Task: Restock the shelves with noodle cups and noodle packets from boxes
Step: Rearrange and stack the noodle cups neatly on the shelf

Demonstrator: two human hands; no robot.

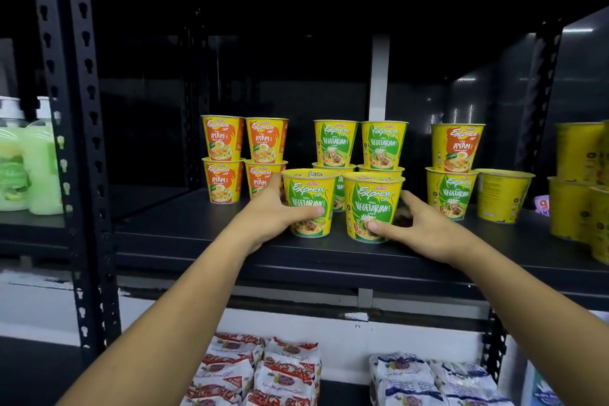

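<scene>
Green-and-yellow left cup held by left hand, right cup by right hand, thumbs in front; fingers partly hidden behind. Far-right cups are cut off.

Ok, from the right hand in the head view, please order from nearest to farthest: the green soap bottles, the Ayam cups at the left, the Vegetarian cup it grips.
1. Vegetarian cup: front right, gripped by the right hand.
2. Ayam cups: left on the same shelf, farther back.
3. Green soap bottles: far left, on the neighbouring rack.
</scene>
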